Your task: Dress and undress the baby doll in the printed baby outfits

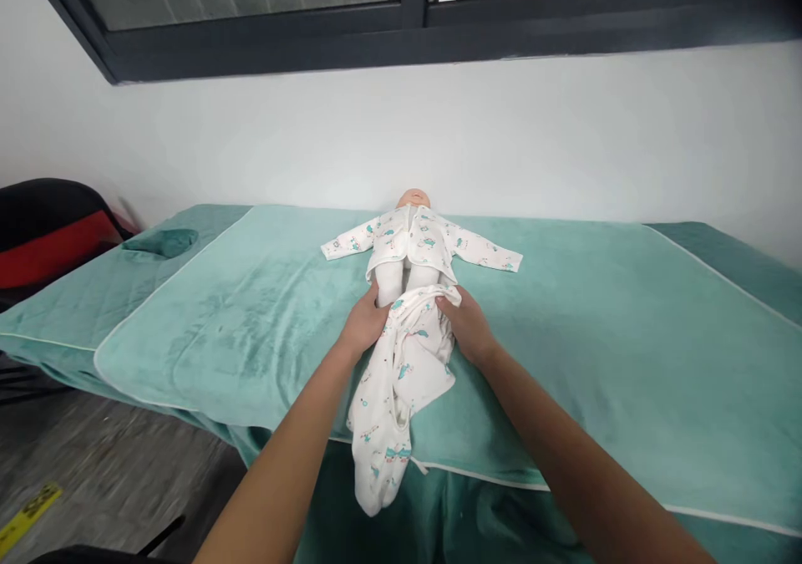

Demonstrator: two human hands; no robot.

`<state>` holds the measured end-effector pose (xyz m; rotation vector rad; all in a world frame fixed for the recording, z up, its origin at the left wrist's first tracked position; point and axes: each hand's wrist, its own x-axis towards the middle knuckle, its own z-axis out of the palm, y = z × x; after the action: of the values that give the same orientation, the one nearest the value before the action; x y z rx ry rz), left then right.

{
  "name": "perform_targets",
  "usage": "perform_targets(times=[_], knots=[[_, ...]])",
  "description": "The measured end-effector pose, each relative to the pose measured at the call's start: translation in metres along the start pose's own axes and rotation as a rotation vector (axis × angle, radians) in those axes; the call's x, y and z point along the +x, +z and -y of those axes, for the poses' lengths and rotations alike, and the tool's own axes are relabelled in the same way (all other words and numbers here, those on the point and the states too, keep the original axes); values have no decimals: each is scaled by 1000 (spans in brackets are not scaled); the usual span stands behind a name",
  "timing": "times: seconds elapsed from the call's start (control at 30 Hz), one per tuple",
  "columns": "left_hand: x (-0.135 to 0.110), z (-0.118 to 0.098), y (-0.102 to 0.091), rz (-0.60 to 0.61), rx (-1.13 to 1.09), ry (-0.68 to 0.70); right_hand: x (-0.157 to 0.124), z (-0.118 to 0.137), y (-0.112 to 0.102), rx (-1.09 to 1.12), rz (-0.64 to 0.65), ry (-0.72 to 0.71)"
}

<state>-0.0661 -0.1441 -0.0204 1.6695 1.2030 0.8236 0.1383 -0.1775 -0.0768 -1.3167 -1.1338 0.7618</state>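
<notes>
A baby doll [414,197] lies on its back on a bed, head toward the wall. It wears a white printed jacket [426,242] with the sleeves spread wide, and its white legs [389,282] show below the hem. White printed baby pants [423,347] lie over the lower legs, one pant leg hanging past the bed's front edge. My left hand [365,323] is closed at the left side of the waistband, beside the doll's leg. On the other side, my right hand [469,326] pinches the waistband's right edge. The doll's feet are hidden under the fabric.
A light green velvety mat [595,355] covers the bed, over a darker green cover [727,251]. A white wall [281,138] with a dark-framed window [413,42] stands behind. At the left is a black and red chair [56,242].
</notes>
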Motion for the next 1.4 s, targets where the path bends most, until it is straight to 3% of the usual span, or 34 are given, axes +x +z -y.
perform_targets(times=[0.17, 0.23, 0.43, 0.57, 0.63, 0.73, 0.93, 1.2, 1.3, 1.4], knots=[[-17, 14, 7, -242, 4, -28, 2, -3, -2, -23, 39, 40], [-31, 18, 6, -248, -36, -12, 0, -5, -3, 32, 48, 50], [-69, 4, -2, 163, -126, 79, -4, -3, -5, 323, 110, 173], [-81, -10, -10, 292, -333, -137, -5, 2, -8, 487, 183, 231], [-79, -14, -13, 267, -479, -229, -5, 4, -9, 518, 204, 239], [-66, -17, -18, 224, -607, -190, -6, 7, -11, 551, 211, 251], [-40, -31, -19, 267, -611, -210, -6, 14, -14, 590, 262, 227], [-73, -68, -15, 343, -592, -258, -11, 14, -15, 584, 328, 267], [-66, -69, -15, 297, -758, -181, -12, 15, -16, 570, 289, 247], [-41, -65, -16, 191, -934, -155, -12, 17, -18, 636, 273, 235]])
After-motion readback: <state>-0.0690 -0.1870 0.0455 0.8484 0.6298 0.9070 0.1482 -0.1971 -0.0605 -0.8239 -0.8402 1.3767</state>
